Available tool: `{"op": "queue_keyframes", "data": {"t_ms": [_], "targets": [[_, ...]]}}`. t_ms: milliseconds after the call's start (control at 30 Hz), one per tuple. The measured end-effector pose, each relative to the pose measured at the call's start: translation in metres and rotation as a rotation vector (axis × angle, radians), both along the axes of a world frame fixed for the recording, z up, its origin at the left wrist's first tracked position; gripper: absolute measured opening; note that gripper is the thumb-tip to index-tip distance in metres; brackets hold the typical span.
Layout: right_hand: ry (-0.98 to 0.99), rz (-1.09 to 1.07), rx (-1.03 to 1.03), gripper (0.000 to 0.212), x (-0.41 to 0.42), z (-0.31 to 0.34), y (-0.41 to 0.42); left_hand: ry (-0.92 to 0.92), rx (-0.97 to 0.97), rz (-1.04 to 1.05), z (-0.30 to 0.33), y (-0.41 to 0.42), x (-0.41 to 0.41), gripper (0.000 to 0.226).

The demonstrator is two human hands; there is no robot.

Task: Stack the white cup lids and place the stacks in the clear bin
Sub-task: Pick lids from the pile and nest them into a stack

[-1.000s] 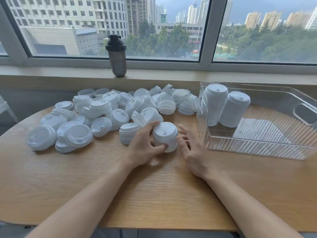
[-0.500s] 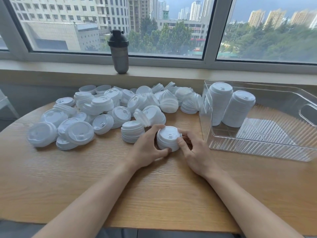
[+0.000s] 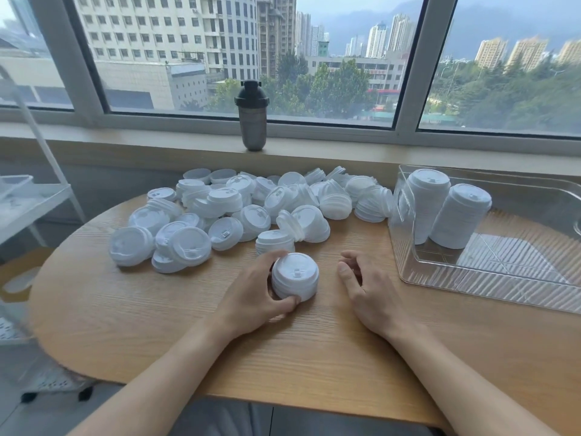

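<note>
The left hand is cupping a short stack of white cup lids on the table, thumb under its near edge. The right hand is hovering beside it, fingers loosely curled, empty. Light, thin, slippery plastic: probably best gripped around the sides.

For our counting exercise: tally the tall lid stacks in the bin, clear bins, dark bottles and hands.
Tall lid stacks in the bin: 2
Clear bin: 1
Dark bottle: 1
Hands: 2
Total: 6
</note>
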State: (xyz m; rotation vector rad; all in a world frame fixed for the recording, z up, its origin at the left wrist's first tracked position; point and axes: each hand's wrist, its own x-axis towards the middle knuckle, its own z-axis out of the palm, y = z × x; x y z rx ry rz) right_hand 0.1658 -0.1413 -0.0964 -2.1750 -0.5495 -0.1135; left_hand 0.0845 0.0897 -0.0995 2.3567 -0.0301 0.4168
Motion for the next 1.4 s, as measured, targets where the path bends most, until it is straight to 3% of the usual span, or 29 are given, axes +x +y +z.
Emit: {"op": "queue_keyframes", "data": {"t_ms": [267, 433, 633, 767, 967, 1167, 1400], "targets": [[0.032, 0.015, -0.009, 0.046, -0.003, -0.004, 0.075, 0.02, 0.028, 0.148, 0.002, 0.064, -0.037, 0.087], [0.01, -0.035, -0.007, 0.063, 0.012, -0.009, 0.11, -0.007, 0.021, 0.159, -0.001, 0.065, -0.035, 0.099], [-0.026, -0.115, -0.061, 0.089, 0.026, -0.01, 0.137, -0.018, 0.002, 0.192, -0.006, 0.068, -0.034, 0.094], [-0.035, -0.121, -0.064, 0.09, 0.028, -0.01, 0.141, -0.012, 0.026, 0.204, -0.007, 0.069, -0.033, 0.092], [-0.066, -0.081, 0.015, 0.075, 0.015, -0.015, 0.112, 0.011, 0.05, 0.207, -0.006, 0.066, -0.035, 0.091], [-0.021, -0.069, 0.076, 0.077, -0.007, -0.013, 0.043, 0.048, 0.006, 0.177, -0.001, 0.055, -0.03, 0.091], [0.044, -0.033, 0.026, 0.071, -0.023, -0.007, -0.041, 0.062, -0.046, 0.067, 0.001, -0.012, -0.006, 0.092]]}}
